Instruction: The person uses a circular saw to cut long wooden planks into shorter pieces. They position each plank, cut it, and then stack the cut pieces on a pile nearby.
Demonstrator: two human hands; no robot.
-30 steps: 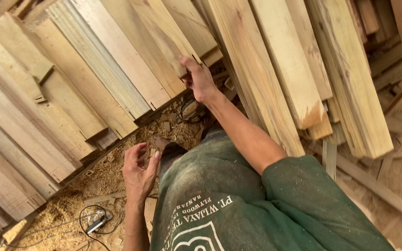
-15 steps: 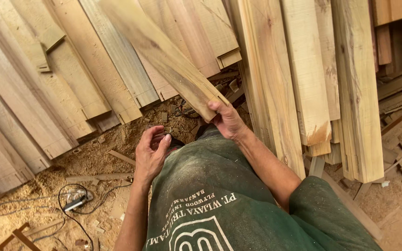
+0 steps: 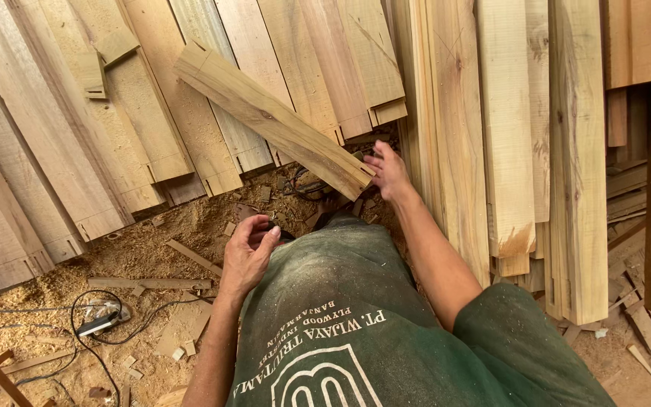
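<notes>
My right hand [image 3: 387, 175] grips the near end of a short pale wooden plank [image 3: 265, 117]. The plank slants up and to the left, across the boards leaning behind it. My left hand [image 3: 249, 255] hangs in front of my green shirt [image 3: 356, 316] with its fingers loosely curled, and it holds nothing. Below it lies the sawdust floor [image 3: 145, 249], strewn with small offcuts.
Long pale boards [image 3: 114, 143] lean in rows at the left and centre. Thicker upright planks [image 3: 536, 151] stand at the right. A black cable and a small power tool [image 3: 103, 322] lie on the sawdust at lower left. Wood scraps [image 3: 642, 324] litter the ground at the right.
My right hand has pulled the plank out of the stack, and its far end has swung down to the left. My view has tilted further down. The left hand has barely moved.
</notes>
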